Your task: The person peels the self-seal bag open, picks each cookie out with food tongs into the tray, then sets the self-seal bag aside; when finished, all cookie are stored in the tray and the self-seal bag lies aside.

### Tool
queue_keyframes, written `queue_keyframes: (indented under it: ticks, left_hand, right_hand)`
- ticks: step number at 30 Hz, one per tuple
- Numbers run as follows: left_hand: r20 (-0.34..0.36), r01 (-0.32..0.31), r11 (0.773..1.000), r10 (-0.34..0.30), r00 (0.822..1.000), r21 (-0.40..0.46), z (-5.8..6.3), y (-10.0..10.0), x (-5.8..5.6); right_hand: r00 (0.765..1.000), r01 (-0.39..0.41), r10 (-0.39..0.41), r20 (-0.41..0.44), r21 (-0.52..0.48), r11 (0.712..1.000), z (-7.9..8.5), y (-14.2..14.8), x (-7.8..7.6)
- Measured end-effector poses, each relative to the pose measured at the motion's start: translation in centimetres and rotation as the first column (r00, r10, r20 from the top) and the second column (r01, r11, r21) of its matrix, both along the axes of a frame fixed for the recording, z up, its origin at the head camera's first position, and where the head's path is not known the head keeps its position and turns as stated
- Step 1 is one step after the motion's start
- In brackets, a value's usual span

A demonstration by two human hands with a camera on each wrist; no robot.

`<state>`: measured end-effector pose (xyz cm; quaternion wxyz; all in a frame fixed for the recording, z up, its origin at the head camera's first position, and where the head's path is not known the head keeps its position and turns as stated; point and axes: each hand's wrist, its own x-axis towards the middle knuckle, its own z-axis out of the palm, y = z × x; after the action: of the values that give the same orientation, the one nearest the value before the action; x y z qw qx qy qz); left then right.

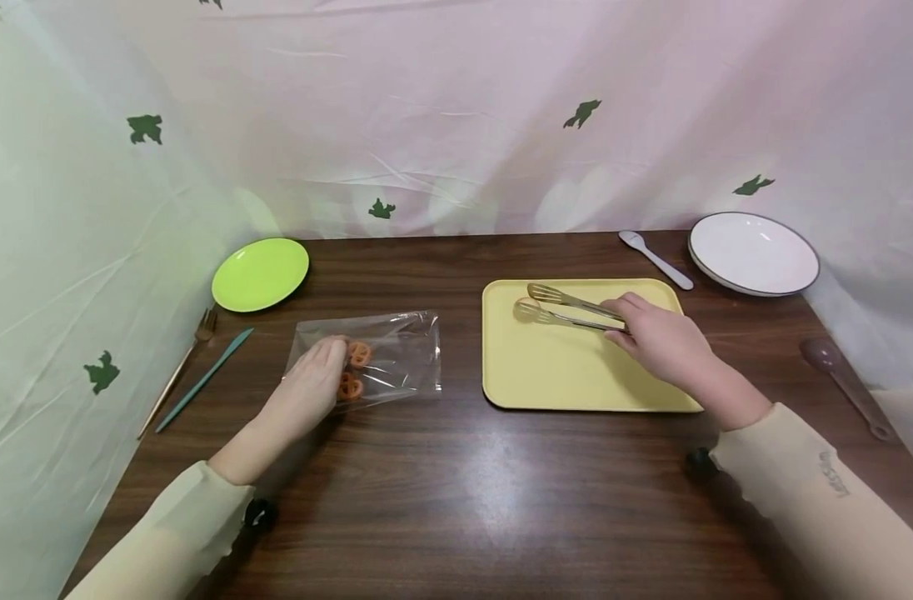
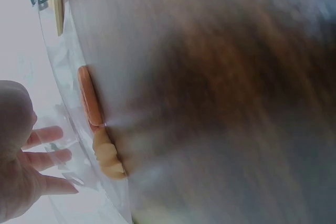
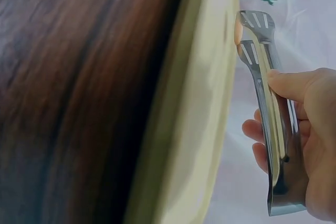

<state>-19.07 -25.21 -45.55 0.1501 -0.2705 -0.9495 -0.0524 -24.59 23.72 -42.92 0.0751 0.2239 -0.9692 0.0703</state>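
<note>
My left hand (image 1: 311,379) lies over the left end of a clear plastic bag (image 1: 404,358). In the left wrist view its fingers (image 2: 50,159) look fairly straight against the film. Inside the bag are two orange pretzel-shaped pieces (image 1: 360,354); the left wrist view also shows a tan lumpy piece (image 2: 108,153). My right hand (image 1: 662,337) grips metal tongs (image 1: 576,308) with slotted heads, above a yellow tray (image 1: 576,375). A round tan piece (image 1: 526,311) is at the tong heads, partly covered by one; whether it is clamped I cannot tell.
A green plate (image 1: 260,275), a copper-coloured fork (image 1: 177,373) and a teal knife (image 1: 205,379) lie at the left. Behind the tray is a pale spoon (image 1: 657,261). A white dish (image 1: 752,252) and a brown spoon (image 1: 846,387) are at the right. Cloth (image 1: 456,108) surrounds the table.
</note>
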Motion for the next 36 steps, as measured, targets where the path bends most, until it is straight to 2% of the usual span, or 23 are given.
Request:
queue_keyframes:
  ticks: [8, 14, 22, 29, 36]
  left_hand:
    - [0.018, -0.015, 1.0, 0.015, 1.0, -0.015, 0.1, 0.2, 0.1]
    - [0.012, -0.008, 1.0, 0.008, 1.0, -0.011, 0.1, 0.1, 0.1]
    - [0.024, -0.019, 1.0, 0.019, 1.0, -0.006, 0.1, 0.2, 0.0]
    - [0.026, -0.034, 0.999, 0.034, 0.999, 0.009, 0.1, 0.4, 0.1]
    - [-0.001, -0.017, 1.0, 0.017, 1.0, 0.022, 0.0, 0.2, 0.1]
  right_hand:
    - [0.999, -0.031, 0.031, 0.009, -0.009, 0.999, -0.9, 0.1, -0.6]
    - [0.999, -0.02, 0.02, 0.043, -0.006, 1.0, -0.5, 0.0, -0.6]
    - [0.999, -0.018, 0.019, 0.036, -0.038, 0.999, 0.7, -0.6, -0.2]
    - [0.991, -0.124, 0.127, 0.028, -0.102, 0.987, 1.0, -3.5, 1.2]
    - [0.966, -0.255, 0.257, 0.021, -0.063, 0.965, 1.2, -7.8, 2.3]
